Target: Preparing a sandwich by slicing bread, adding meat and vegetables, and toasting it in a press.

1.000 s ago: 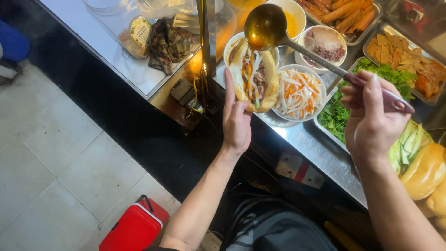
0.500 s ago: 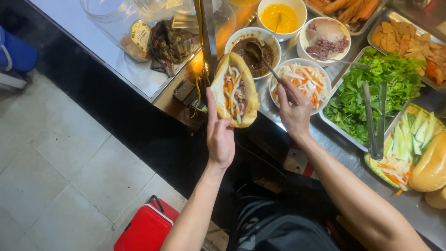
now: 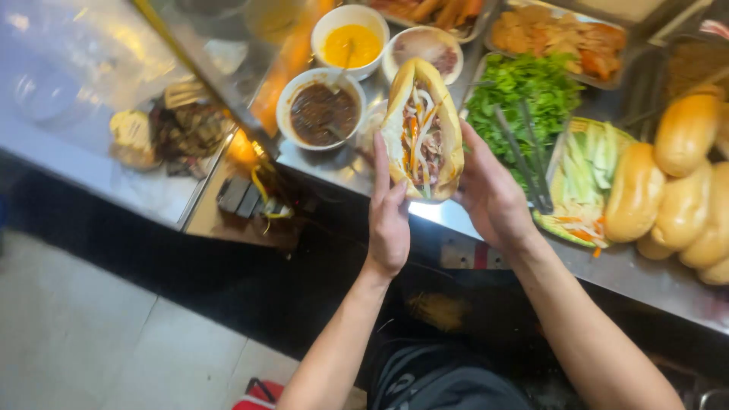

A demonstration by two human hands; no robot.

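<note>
Sandwich [image 3: 421,129] as landmark: a split bread roll filled with meat and shredded carrot, held upright above the steel surface [image 3: 645,277]. Left of it sits a white bowl of dark sauce [image 3: 322,108], with a bowl of yellow sauce [image 3: 351,42] behind. The left hand [image 3: 389,216] grips the sandwich from its lower left side, fingers upright along the crust. The right hand [image 3: 492,193] cups its right side. Further right lie green herbs [image 3: 524,91] with tongs [image 3: 524,156], then plain bread rolls [image 3: 680,190].
</note>
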